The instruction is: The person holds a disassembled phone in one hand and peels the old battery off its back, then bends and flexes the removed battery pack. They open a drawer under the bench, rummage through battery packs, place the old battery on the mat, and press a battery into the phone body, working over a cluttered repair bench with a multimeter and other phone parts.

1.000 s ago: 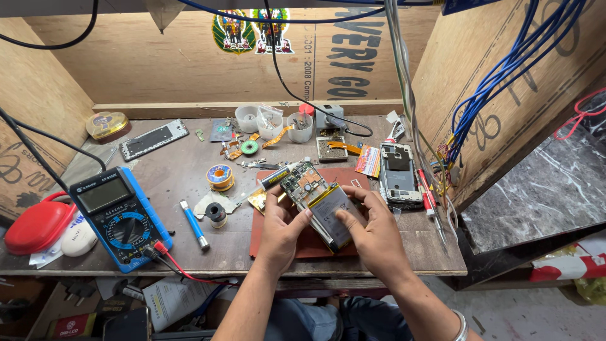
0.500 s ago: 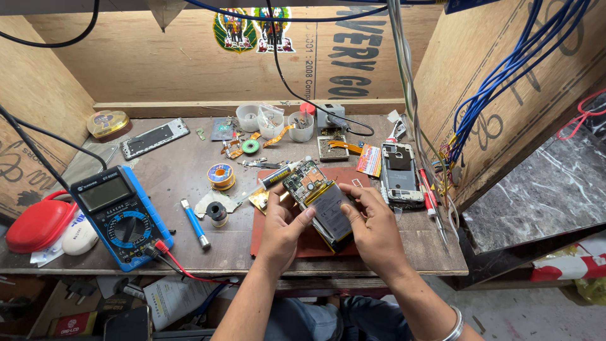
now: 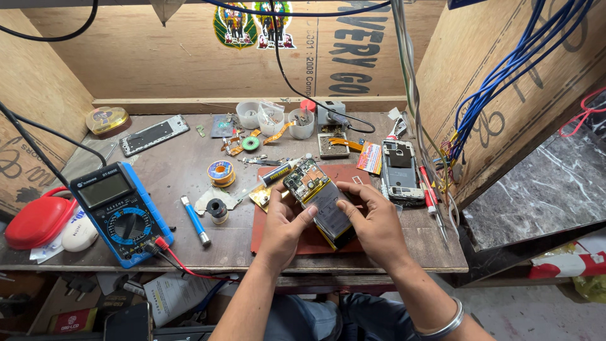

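Both my hands hold an opened phone (image 3: 319,201) over a red-brown work mat (image 3: 310,243) on the wooden bench. The phone's back is off, showing a green circuit board at the top and a grey battery below. My left hand (image 3: 282,230) grips its left edge with the thumb pressed on the battery. My right hand (image 3: 374,222) grips its right edge, fingers curled over the side. A second stripped phone frame (image 3: 400,169) lies to the right of my hands.
A blue multimeter (image 3: 118,211) with red and black leads lies at left, beside a red case (image 3: 36,220). A solder spool (image 3: 221,172), a blue pen-like tool (image 3: 195,220), small plastic cups (image 3: 274,118) and loose parts lie behind. Blue cables (image 3: 505,69) hang at right.
My hands shifted slightly along the phone; the left thumb now presses on the battery. The phone has tilted a little toward me.
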Tool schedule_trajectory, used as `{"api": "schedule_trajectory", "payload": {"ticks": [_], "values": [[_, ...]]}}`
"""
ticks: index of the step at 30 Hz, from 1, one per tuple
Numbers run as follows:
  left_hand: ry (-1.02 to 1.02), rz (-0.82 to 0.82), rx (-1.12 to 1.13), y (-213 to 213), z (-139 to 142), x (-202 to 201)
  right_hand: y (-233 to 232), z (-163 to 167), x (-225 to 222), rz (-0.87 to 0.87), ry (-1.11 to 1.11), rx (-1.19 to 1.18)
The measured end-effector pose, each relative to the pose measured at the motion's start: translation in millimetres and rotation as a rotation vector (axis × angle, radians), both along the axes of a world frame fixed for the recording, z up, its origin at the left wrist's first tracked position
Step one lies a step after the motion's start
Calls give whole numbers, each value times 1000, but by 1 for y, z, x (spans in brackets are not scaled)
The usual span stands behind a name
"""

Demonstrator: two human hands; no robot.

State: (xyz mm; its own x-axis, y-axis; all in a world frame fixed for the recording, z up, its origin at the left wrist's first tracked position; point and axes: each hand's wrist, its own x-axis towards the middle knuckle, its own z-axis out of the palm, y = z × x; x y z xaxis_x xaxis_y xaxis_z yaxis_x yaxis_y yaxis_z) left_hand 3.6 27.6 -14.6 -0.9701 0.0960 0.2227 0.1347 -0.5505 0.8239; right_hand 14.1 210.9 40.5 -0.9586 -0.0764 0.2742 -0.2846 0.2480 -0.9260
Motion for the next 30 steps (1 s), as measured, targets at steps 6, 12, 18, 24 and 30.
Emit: {"api": "schedule_trajectory", "payload": {"ticks": [6, 12, 18, 24, 30], "values": [[-3, -4, -16, 0, 0, -1, 6, 2, -4, -46, 100, 120], [-8, -10, -11, -1, 0, -2, 12, 7, -10, -42, 73, 159], [-38, -22, -18, -2, -2, -4, 13, 4, -12, -49, 11, 140], [-83, -15, -59, -2, -4, -5, 14, 1, -14, -20, 0, 67], [3, -30, -27, -1, -6, -4, 15, 4, -11, -84, -7, 139]]}}
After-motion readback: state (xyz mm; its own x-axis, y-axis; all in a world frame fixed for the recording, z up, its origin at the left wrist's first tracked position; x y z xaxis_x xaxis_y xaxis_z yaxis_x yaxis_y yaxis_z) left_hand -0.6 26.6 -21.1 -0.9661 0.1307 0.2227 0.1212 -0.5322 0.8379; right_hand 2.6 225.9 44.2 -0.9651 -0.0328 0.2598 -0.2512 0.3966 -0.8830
